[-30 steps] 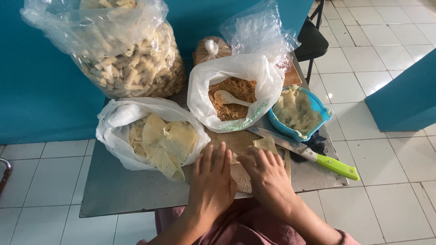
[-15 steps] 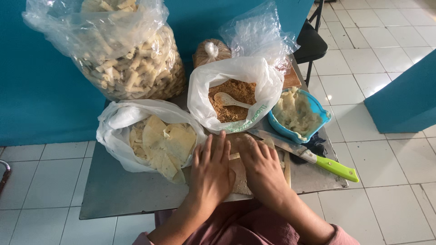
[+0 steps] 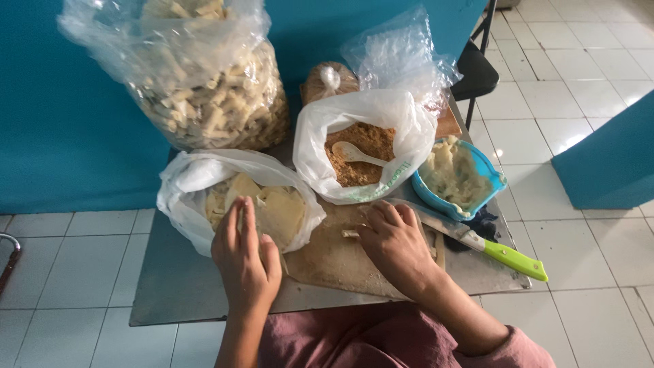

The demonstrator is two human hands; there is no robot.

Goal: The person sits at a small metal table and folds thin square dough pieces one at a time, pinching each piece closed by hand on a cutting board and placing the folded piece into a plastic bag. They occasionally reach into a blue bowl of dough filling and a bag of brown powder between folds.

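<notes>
White tiled floor, teal wall behind; a small grey metal table (image 3: 184, 293) sits against it. A wooden cutting board (image 3: 334, 262) lies at the table's near centre.

Left hand (image 3: 245, 255), at 7 o'clock of the board, reaches into the white plastic bag of pale flat wrappers (image 3: 272, 208); fingers are extended and close together, tips touching a wrapper at the bag's mouth, not clearly gripping.

Right hand (image 3: 395, 242) rests on the board at its 3 o'clock side, fingers curled down, tips pinching a small pale roll (image 3: 350, 234) against the wood.

A knife with a lime-green handle (image 3: 514, 259) lies just beside the right hand, at 3 o'clock, blade partly under the fingers. At 1 o'clock of the board, a blue bowl of pale mash (image 3: 453, 177). At 12 o'clock, a white bag of brown crumbly filling (image 3: 368, 146) with a white spoon (image 3: 354, 155) in it. A big clear bag of pale rolled pieces (image 3: 211, 88) stands at 11 o'clock. A black chair (image 3: 477, 68) sits behind, at 1 o'clock. Pink garment (image 3: 381, 341) covers the lap.
</notes>
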